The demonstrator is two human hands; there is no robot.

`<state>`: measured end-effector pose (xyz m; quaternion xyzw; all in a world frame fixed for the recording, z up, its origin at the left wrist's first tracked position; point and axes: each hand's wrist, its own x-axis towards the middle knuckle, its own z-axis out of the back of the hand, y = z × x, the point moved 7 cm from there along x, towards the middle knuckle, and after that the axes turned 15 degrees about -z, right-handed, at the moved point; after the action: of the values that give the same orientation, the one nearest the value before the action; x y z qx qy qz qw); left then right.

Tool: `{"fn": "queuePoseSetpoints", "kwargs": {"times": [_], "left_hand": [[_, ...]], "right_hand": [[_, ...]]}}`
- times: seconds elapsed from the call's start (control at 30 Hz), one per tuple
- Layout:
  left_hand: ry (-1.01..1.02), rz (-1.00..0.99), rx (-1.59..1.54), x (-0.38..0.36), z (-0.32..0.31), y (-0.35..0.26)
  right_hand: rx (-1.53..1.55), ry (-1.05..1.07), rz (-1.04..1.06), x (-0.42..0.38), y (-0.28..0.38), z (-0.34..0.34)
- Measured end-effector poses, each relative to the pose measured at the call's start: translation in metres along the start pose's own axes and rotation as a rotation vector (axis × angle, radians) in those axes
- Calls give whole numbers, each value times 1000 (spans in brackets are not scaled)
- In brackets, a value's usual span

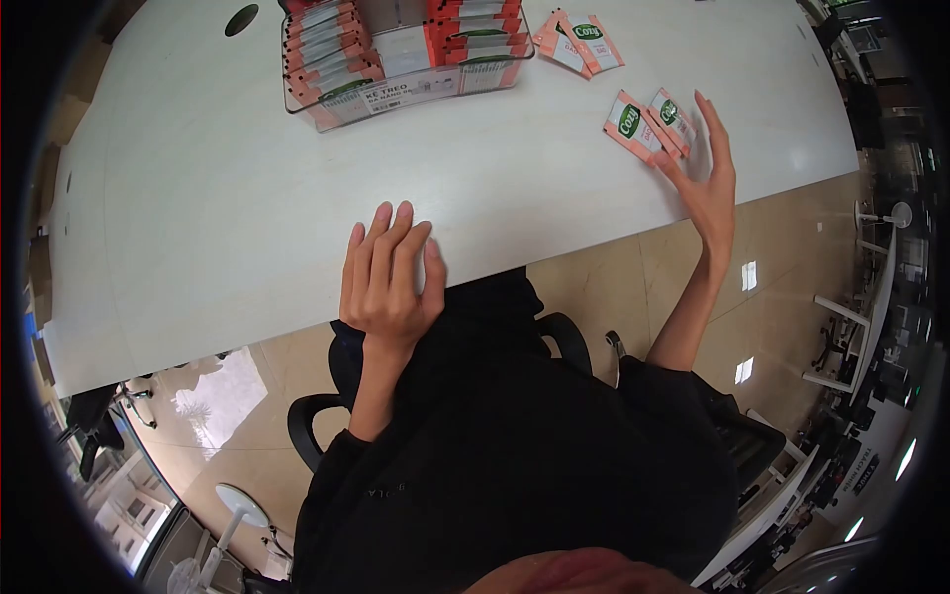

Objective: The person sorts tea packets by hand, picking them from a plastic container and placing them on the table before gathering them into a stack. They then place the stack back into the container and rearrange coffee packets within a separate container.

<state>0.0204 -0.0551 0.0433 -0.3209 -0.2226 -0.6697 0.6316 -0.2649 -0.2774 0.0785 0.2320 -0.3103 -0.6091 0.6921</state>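
Near the surface's [218, 198] far edge stands a clear bin [411, 94] of sachets; to its right lie two far sachets [579, 45]. Nearer, the right hand [708, 168] curves around the right side of the near sachets [643, 127], thumb at them. The left hand [391, 287] lies palm down, well apart from it.

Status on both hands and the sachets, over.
Left hand flat at table edge. Right hand open, thumb at Cozy sachets. Nothing between them; bin off to the left.
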Motion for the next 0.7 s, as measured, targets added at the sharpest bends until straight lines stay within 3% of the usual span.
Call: {"fn": "queuePoseSetpoints", "kwargs": {"times": [0.13,0.33,0.43,0.57,0.63,0.7], "left_hand": [[2,12,-5,0,0,0],[-1,15,0,-1,2,-2],[-3,8,3,0,2,-1],[-1,13,-1,-1,3,-1],[-7,13,-3,-1,3,-1],[-9,14,-7,-2,4,-1]], "right_hand": [[46,122,-129,4,-24,-16],[-13,198,7,-12,-3,-22],[8,246,-50,-18,9,-27],[19,241,-78,-18,13,-25],[-130,93,-63,-17,17,-21],[-134,103,-88,-15,21,-23]]}}
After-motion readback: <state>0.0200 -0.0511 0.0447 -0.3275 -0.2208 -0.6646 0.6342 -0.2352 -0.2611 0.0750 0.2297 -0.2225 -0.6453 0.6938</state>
